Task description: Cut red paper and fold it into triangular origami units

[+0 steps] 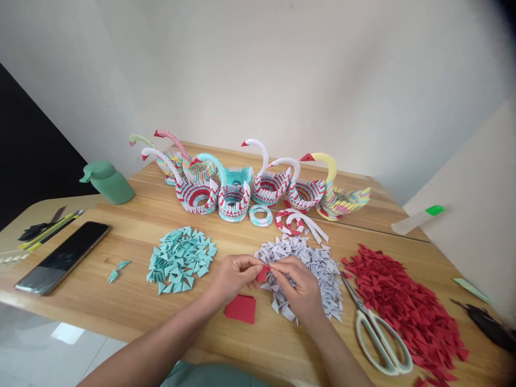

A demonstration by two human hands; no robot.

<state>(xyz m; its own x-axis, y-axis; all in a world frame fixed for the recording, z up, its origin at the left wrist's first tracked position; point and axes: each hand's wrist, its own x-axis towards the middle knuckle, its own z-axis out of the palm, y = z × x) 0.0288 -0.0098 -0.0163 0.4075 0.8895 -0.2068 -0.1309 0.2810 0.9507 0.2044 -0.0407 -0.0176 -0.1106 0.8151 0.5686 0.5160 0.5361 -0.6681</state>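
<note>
Red paper slip [263, 273] pinched between left hand [237, 277] and right hand [297, 286], held over the worktop [133, 239], near flat red sheets [241, 309] and the pale paper pile [324, 274]. Seems mid-fold; probably calls next for a firm, even crease. Pointing direction and long axis largely covered by the hands, impossible to tell.

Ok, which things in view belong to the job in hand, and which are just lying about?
Likely the job's:
red paper piece, held by left hand and right hand
flat red paper
teal triangle pile
pale triangle pile
red triangle pile
scissors
paper swans

Likely just lying about:
smartphone
green jug
</note>
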